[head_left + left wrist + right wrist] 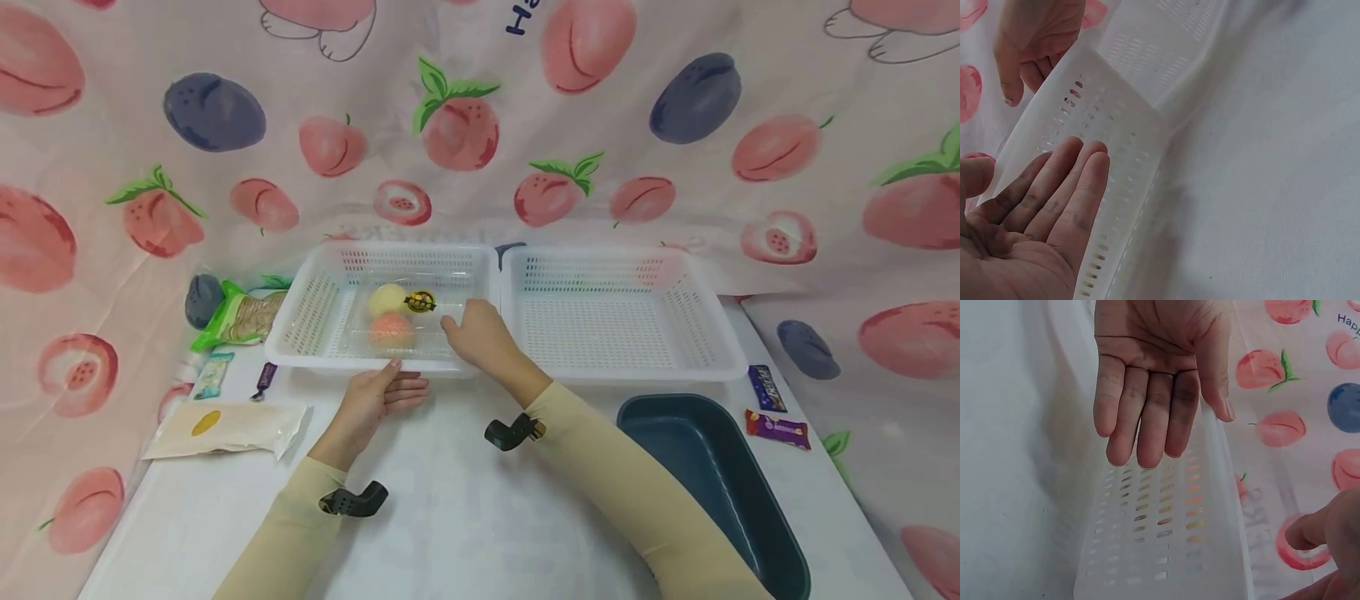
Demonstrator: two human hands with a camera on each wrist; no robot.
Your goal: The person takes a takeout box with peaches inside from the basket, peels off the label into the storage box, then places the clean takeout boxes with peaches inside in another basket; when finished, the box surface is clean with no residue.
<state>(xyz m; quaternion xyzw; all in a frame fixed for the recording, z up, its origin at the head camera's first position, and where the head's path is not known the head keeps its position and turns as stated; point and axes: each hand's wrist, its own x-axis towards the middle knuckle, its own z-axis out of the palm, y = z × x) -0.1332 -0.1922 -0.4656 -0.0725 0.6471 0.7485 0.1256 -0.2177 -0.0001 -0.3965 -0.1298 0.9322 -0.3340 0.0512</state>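
A white perforated basket (pixel 313 310) stands at the back left of the table. It holds a clear plastic pack (pixel 397 321) with a yellow bun, a pink bun and a black-and-yellow sticker. My left hand (pixel 384 390) lies flat against the basket's front wall (pixel 1116 137), fingers (pixel 1066 181) straight, thumb at the rim. My right hand (pixel 474 333) hovers over the basket's front right corner with straight fingers (pixel 1147 419), close to the pack, holding nothing. The basket wall (pixel 1160 550) shows below its fingertips.
A second white basket (pixel 622 371) stands to the right, with nothing in it. A dark blue tub (pixel 712 475) sits at the front right, two candy bars (pixel 777 429) beside it. A green snack bag (pixel 240 317), a flat pale packet (pixel 225 427) and small sachets (pixel 213 375) lie at the left.
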